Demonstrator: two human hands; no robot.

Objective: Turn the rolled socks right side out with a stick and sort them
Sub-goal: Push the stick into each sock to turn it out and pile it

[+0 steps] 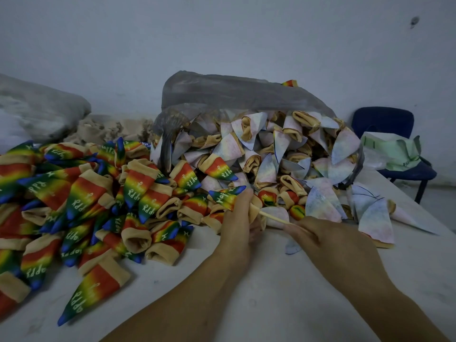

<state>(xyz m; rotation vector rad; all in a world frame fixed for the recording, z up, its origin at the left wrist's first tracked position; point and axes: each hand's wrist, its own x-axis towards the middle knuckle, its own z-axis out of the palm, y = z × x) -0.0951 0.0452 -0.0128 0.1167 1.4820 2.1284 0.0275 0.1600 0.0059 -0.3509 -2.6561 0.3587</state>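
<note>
Right at the middle of the table (283,292), the left hand (238,218) grips one rainbow sock (225,196) around its tan cuff end, fingers curled round the fabric. The right hand (330,240) pinches the near end of a thin wooden stick (276,218). The stick slants up and to the left from the right hand, and its far end disappears at the cuff beside the left hand. The sock carries on along almost the same line, with its blue tip pointing up-left, away from both hands. Stick and sock therefore share one long axis, and any further push or pull would likely run along it. The sock looks fully printed side out, so this one seems close to finished. The left hand is the nearer to the rainbow heap (86,193) spread over the left of the table, where a turned sock would probably go. The right hand is the nearer to the pale, inside-out heap (283,149) spilling from the grey plastic bag (222,92). By count there are one stick, one sock in hand, two heaps and one bag, while the socks in each heap are too many and too overlapped to count. A blue chair (385,119) stands beyond the table's right end.
</note>
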